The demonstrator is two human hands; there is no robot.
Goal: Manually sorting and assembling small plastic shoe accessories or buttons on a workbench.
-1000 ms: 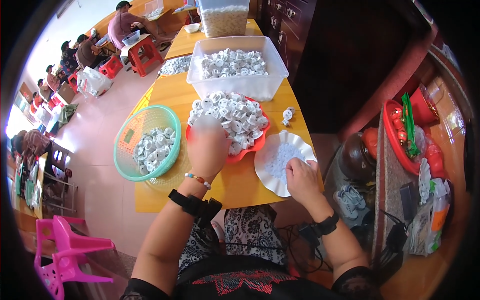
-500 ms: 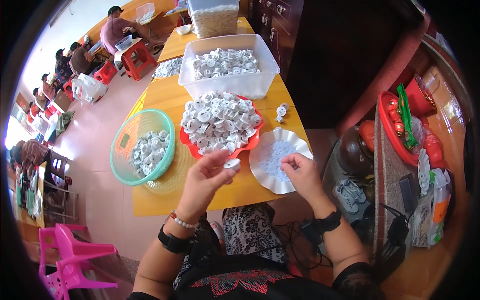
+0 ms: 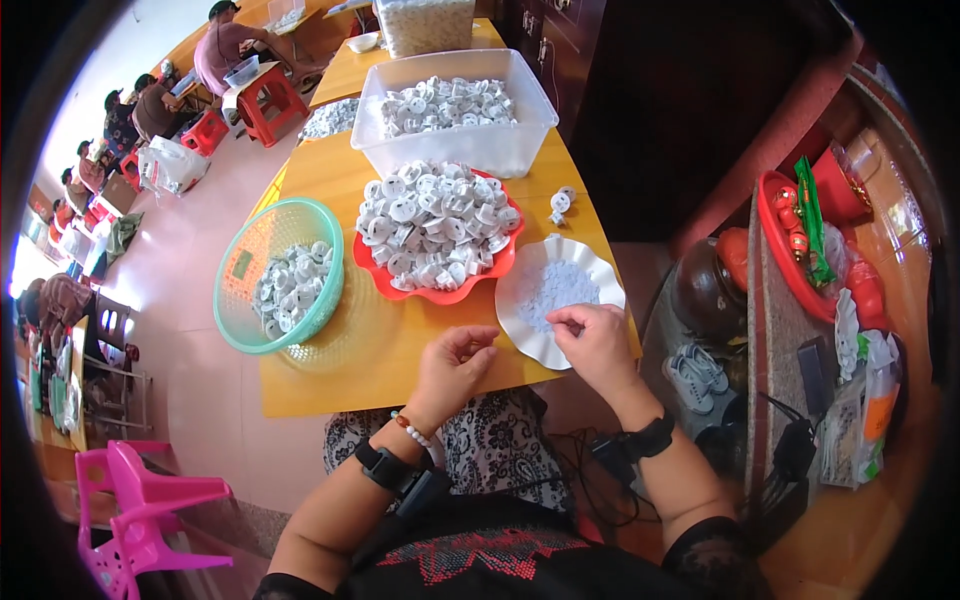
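White parts (image 3: 430, 215) heaped in the red bowl (image 3: 467, 287) look light, stiff, best rim-pinched; the left hand (image 3: 450, 375) half-curls nearside of it, the right hand (image 3: 597, 348) bunches rightward, any grip undiscernible

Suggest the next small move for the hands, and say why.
I'd probably dip the right hand to the pale pieces: it is over the near side of the plate, close to them, while the left hand is apart from the plate, by the near edge of the table. Whether either hand holds something, I can't tell.
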